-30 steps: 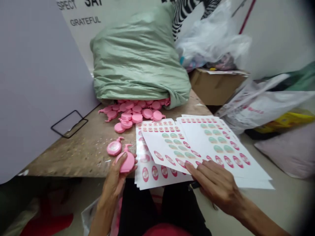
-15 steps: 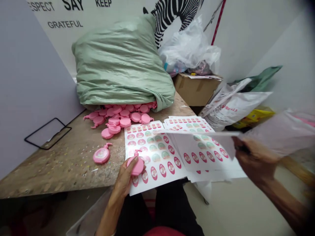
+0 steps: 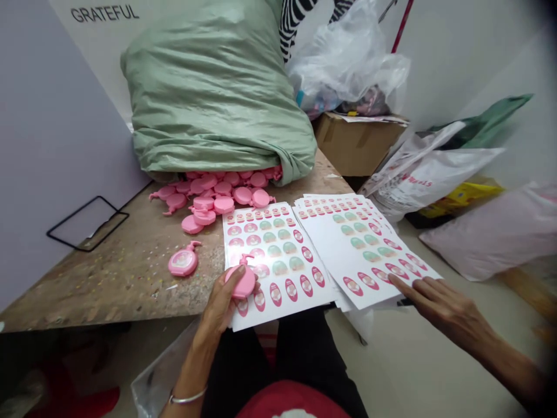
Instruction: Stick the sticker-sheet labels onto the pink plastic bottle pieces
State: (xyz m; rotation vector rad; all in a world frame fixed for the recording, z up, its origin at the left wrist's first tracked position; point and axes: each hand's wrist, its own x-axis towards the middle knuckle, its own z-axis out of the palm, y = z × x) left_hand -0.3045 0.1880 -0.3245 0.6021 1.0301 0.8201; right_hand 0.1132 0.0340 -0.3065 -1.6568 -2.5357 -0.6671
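My left hand is closed on a pink pump-shaped piece, held over the lower left of a sticker sheet. To the right lies a stack of sheets with pink and green stickers. My right hand rests at that stack's lower right edge, index finger stretched onto the top sheet and the other fingers curled; a dark thing shows under it. Left of the sheets lies another pink piece with a label on its face. Several pink pieces are heaped at the mouth of a green sack.
A black wire frame stands on the wooden table at the left. Behind, at the right, a cardboard box carries clear plastic bags. Filled white bags stand beyond the table's right side.
The sheet that my right hand held raised now lies flat on the right stack. That hand has moved down and left onto it. The view has tilted downward.
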